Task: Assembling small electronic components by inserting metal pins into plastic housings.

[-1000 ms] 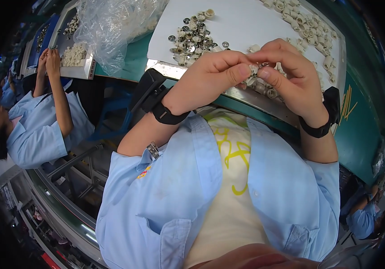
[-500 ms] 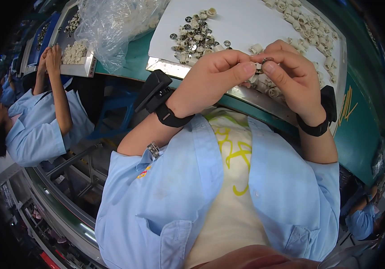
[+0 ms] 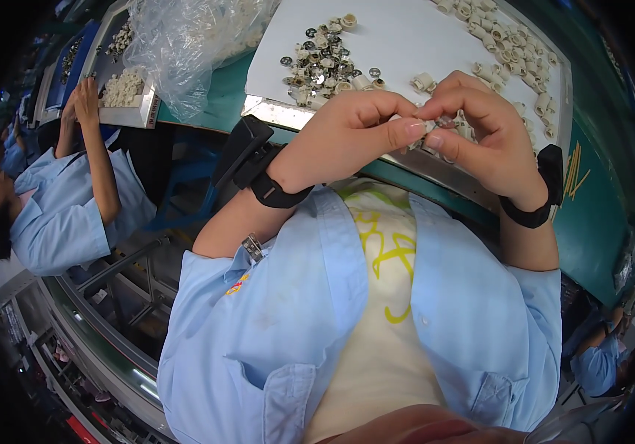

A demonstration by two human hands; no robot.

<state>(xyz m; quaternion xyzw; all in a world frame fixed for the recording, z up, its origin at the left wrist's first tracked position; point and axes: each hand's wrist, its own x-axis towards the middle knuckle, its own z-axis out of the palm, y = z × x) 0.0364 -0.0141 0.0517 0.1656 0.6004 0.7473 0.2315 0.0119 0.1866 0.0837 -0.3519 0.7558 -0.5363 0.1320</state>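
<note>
A bench with a smooth green top (image 3: 591,229) curves across the room, its right end bending into deep shadow. Below its near edge, toward the left, stands a blue plastic stool (image 3: 188,169). Farther from that edge, an open frame of grey metal tubes (image 3: 106,275) rises over a dull grey floor. A long curved metal rail (image 3: 84,325) sweeps beside the frame, carrying bright white streaks of reflected light. Beyond the bench's left end the room turns dim, with a tiny bluish light (image 3: 1,127) glowing there.
</note>
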